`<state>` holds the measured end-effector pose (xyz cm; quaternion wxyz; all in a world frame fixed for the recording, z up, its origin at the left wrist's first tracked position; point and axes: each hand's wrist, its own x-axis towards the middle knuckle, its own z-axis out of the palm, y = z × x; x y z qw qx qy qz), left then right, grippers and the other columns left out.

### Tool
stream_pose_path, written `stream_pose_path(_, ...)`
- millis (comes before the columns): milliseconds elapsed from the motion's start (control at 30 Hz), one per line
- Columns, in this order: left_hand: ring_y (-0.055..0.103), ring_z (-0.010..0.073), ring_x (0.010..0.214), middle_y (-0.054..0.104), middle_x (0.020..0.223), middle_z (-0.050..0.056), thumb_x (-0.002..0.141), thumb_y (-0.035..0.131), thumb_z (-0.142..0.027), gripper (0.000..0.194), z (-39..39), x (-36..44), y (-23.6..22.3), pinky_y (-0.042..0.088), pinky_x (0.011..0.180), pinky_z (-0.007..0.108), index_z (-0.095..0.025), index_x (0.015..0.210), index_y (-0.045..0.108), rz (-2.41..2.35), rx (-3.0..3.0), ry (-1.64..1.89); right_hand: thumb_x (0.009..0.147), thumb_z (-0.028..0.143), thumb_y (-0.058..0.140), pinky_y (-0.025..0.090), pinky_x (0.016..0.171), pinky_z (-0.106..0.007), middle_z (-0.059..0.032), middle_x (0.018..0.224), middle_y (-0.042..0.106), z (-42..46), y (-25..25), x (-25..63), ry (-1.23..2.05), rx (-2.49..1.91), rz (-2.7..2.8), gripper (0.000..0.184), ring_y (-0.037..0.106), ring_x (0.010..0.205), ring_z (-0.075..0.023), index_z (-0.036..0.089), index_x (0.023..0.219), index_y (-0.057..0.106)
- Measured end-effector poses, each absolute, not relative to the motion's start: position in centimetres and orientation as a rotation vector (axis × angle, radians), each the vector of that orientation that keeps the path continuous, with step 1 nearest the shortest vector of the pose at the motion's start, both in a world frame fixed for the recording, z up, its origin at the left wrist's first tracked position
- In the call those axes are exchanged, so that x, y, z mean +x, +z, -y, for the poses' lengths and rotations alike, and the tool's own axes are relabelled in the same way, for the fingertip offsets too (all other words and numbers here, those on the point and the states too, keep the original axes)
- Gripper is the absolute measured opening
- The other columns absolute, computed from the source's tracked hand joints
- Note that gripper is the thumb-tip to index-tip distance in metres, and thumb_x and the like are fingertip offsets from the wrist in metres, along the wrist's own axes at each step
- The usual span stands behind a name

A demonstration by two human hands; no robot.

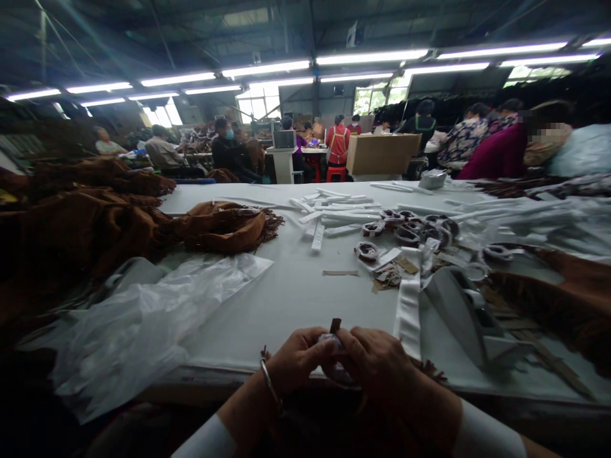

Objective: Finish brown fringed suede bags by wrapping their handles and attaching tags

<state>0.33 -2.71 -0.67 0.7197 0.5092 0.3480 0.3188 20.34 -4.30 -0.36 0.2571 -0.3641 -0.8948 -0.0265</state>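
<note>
My left hand [296,360] and my right hand [377,362] meet at the near edge of the white table [296,292]. Both are closed around a small bundle [334,340] of pale and brown material, with a dark brown tab sticking up between the fingers. A metal bangle sits on my left wrist. Brown fringe shows just beneath both hands. A white strap [409,312] lies right next to my right hand.
Clear plastic bags [143,318] lie at the near left. Brown fringed garments [95,222] pile up on the left and at the far right [568,299]. White strips [334,213] and rolled bands [415,232] are scattered mid-table. Other people work at tables behind.
</note>
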Motion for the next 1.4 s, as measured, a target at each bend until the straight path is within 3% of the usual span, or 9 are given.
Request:
stream_pose_path(200,0.053,0.0114,0.061,0.062,0.071,0.003,0.082,0.068,-0.061,0.052,2.4,0.2,-1.1,0.044,0.060,0.023,-0.009,0.089,0.069,-0.838,1.197,0.720,0.096,0.016,0.049,0.038,0.055,-0.030,-0.0027,0.075,0.067,4.3,-0.6,19.9,-0.116,-0.997,2.429,0.012,0.060,0.060,-0.0159,0.018,0.105,0.056)
stream_pose_path(367,0.059,0.0151,0.069,0.067,0.080,0.007,0.086,0.062,-0.061,0.055,2.3,0.4,-0.1,0.046,0.063,0.024,-0.009,0.100,0.070,-1.002,1.413,0.682,0.095,0.016,0.048,0.038,0.056,-0.032,-0.0031,0.076,0.066,4.0,-1.4,19.7,-0.162,-1.012,2.385,0.020,0.061,0.062,-0.0179,0.015,0.115,0.053)
stream_pose_path(567,0.060,0.0146,0.062,0.067,0.071,0.006,0.085,0.062,-0.061,0.053,2.9,0.9,-0.8,0.046,0.059,0.024,-0.009,0.086,0.070,-1.001,1.251,0.806,0.095,0.020,0.053,0.040,0.057,-0.030,-0.0031,0.077,0.066,3.8,-2.0,19.7,-0.112,-1.004,2.355,0.015,0.061,0.064,-0.0172,0.017,0.109,0.057)
stream_pose_path(833,0.055,0.0113,0.058,0.064,0.065,0.004,0.076,0.072,-0.062,0.054,3.0,0.3,-0.8,0.043,0.057,0.022,-0.008,0.082,0.071,-0.955,1.156,0.766,0.089,0.039,0.064,0.052,0.068,-0.030,-0.0070,0.092,0.073,3.5,0.5,20.4,0.845,-1.209,2.024,0.042,0.068,0.077,-0.0197,0.017,0.124,0.057)
stream_pose_path(967,0.053,0.0110,0.062,0.063,0.070,0.004,0.082,0.068,-0.059,0.051,3.0,0.1,-0.3,0.040,0.059,0.022,-0.009,0.086,0.072,-0.912,1.248,0.715,0.093,0.042,0.056,0.047,0.058,-0.025,-0.0029,0.076,0.071,1.9,0.9,20.2,1.266,-1.253,1.847,0.031,0.065,0.067,-0.0164,0.016,0.105,0.068)
stream_pose_path(1067,0.049,0.0106,0.063,0.060,0.070,0.003,0.086,0.063,-0.058,0.050,2.9,0.0,-0.2,0.038,0.059,0.022,-0.009,0.085,0.070,-0.915,1.342,0.686,0.092,0.034,0.056,0.041,0.054,-0.023,-0.0022,0.071,0.064,1.6,0.6,19.5,1.128,-1.259,1.882,0.030,0.059,0.063,-0.0127,0.016,0.071,0.068)
stream_pose_path(1133,0.048,0.0108,0.064,0.058,0.069,0.002,0.088,0.060,-0.058,0.050,2.8,-0.1,-0.4,0.037,0.060,0.022,-0.010,0.082,0.069,-0.905,1.389,0.640,0.094,0.029,0.053,0.041,0.057,-0.024,-0.0024,0.069,0.060,1.9,0.4,19.0,0.836,-1.203,2.006,0.035,0.055,0.063,-0.0121,0.016,0.062,0.062)
stream_pose_path(1267,0.047,0.0111,0.065,0.057,0.069,0.002,0.086,0.060,-0.060,0.051,2.5,-0.2,-0.7,0.037,0.060,0.023,-0.011,0.079,0.067,-0.862,1.373,0.559,0.098,0.023,0.045,0.043,0.068,-0.030,-0.0048,0.071,0.060,2.9,0.3,18.7,0.289,-0.907,2.208,0.034,0.053,0.069,-0.0158,0.017,0.070,0.062)
stream_pose_path(1400,0.050,0.0122,0.064,0.060,0.069,0.003,0.082,0.065,-0.060,0.050,2.4,-0.2,-0.9,0.041,0.064,0.024,-0.010,0.078,0.068,-0.842,1.305,0.539,0.100,0.021,0.046,0.044,0.065,-0.027,-0.0042,0.073,0.062,3.1,-0.2,19.1,0.274,-0.814,2.241,0.029,0.055,0.070,-0.0147,0.018,0.078,0.064)
